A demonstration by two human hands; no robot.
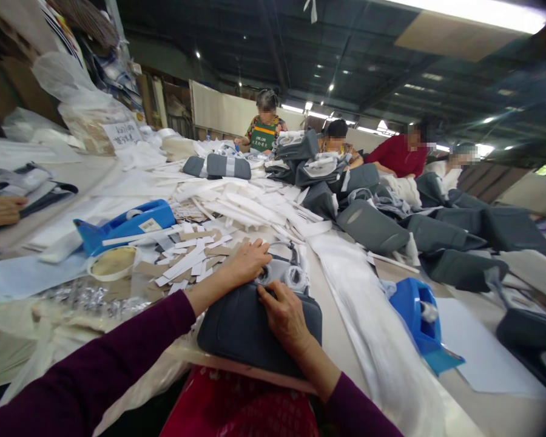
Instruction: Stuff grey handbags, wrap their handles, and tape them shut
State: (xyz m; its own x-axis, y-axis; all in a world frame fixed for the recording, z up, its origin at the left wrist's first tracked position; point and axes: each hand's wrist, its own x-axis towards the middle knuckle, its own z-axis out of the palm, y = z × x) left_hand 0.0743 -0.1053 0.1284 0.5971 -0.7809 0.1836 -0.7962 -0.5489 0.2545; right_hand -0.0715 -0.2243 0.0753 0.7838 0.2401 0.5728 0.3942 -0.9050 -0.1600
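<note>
A dark blue-grey handbag (236,328) lies flat at the table's near edge, in front of me. At its far edge are a grey strap and metal-looking fittings, some in clear wrapping (295,277). My left hand (250,262) reaches over that edge, its fingers bent down and closed on the fittings. Lower on the bag, my right hand (283,312) rests on the panel, thumb and fingers pinched at the edge close to the left fingertips. Whatever small part lies between the fingertips is hidden.
Blue tape dispensers stand left (127,224) and right (418,318). Beside the left one are a tape roll (112,262) and card strips (195,258). White foam sheets (236,203) and dark bags (373,227) pile up beyond. Several co-workers sit across; another person's hand (2,211) is far left.
</note>
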